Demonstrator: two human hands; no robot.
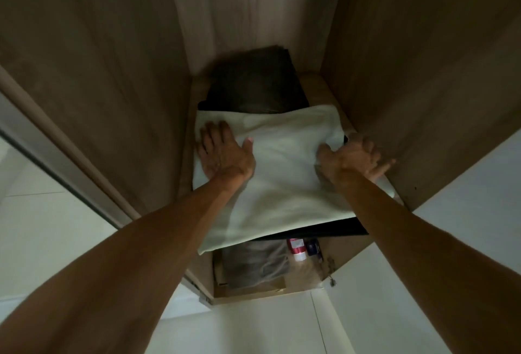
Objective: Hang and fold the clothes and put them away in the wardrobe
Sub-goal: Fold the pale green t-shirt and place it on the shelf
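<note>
A folded pale green garment (284,173) lies on a wardrobe shelf (315,83), on top of a dark folded piece whose edge (332,229) shows at its front. My left hand (222,153) rests flat on the garment's left side, fingers straight. At the right edge, my right hand (352,156) is blurred; its thumb lies on top of the cloth and its fingers reach under that edge. A dark brown folded garment (253,80) sits behind, deeper on the shelf.
Wooden wardrobe walls (423,71) close in on both sides and behind. Below the shelf, a lower level holds a grey folded garment (253,263) and red-and-white and blue items (296,249). White tiled floor (267,325) lies beneath.
</note>
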